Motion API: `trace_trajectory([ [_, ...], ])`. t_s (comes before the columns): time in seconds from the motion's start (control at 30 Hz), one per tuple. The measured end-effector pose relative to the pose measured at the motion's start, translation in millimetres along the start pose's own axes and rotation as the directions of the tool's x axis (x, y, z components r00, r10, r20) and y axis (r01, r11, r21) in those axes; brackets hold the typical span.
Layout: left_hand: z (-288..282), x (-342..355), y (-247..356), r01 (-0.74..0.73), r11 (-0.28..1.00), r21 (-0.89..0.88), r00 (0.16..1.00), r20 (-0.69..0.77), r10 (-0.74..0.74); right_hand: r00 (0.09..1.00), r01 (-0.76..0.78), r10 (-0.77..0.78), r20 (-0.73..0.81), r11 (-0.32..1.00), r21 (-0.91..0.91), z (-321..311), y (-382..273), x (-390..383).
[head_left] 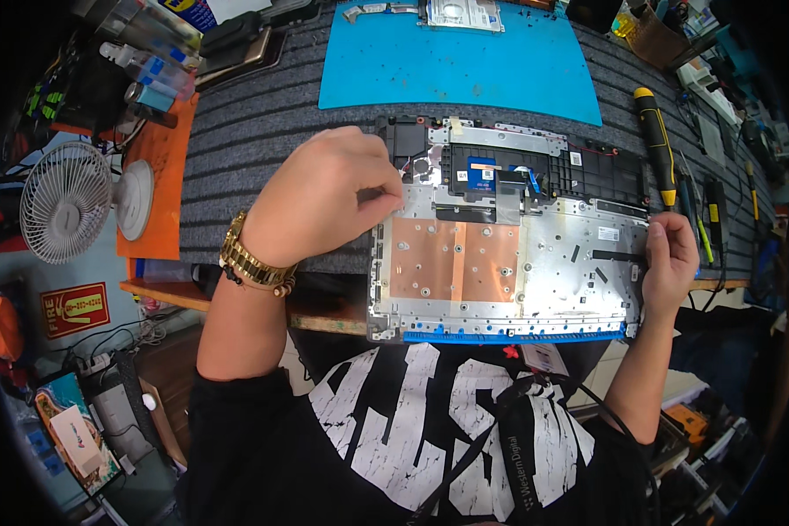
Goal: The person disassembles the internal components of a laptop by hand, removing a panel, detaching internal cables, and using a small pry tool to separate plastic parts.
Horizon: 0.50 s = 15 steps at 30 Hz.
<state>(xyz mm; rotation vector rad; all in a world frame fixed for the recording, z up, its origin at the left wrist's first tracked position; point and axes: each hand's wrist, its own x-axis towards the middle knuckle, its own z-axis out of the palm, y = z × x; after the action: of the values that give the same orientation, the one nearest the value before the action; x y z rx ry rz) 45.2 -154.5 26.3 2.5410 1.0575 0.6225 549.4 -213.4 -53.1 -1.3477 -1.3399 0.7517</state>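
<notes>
An opened laptop chassis, silver with a copper-coloured panel, lies before me with its inner side up and its near edge above my lap. Black plastic parts and a small blue-labelled board sit along its far half. My left hand is over the chassis's left edge, thumb and fingers pinched together; whatever is between the fingertips is too small or hidden to make out. At the right edge, my right hand grips the chassis, its thumb near a black strip. A gold watch circles my left wrist.
Beyond the chassis lies a blue mat bearing a hard drive. A yellow-and-black screwdriver and other slim tools lie to the right. On the left stand a white fan and bottles. A grey striped cloth covers the table.
</notes>
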Motion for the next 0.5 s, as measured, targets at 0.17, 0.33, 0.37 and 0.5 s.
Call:
trace_trajectory([
  [0.17, -0.5, 0.5, -0.3, 0.028, 1.0, -0.009, 1.0, 0.0, -0.028, 1.0, 0.025, -0.025, -0.015, 1.0, -0.005, -2.9, 1.2, -2.1],
  [0.33, 0.3, -0.2, 0.1, 0.023, 0.999, -0.028, 1.0, 0.003, -0.023, 1.0, 0.018, -0.018, -0.011, 1.0, -0.024, -4.1, 1.4, -3.2],
  [0.37, 0.9, 0.0, -0.2, 0.021, 0.999, -0.038, 1.0, 0.0, -0.021, 1.0, 0.013, -0.014, -0.026, 1.0, -0.028, -3.7, 1.9, -3.0],
  [0.5, 1.2, -1.0, -0.7, 0.01, 0.999, -0.034, 1.0, 0.003, -0.01, 0.999, 0.036, -0.037, -0.024, 0.998, -0.061, -3.0, 2.2, -3.3],
])
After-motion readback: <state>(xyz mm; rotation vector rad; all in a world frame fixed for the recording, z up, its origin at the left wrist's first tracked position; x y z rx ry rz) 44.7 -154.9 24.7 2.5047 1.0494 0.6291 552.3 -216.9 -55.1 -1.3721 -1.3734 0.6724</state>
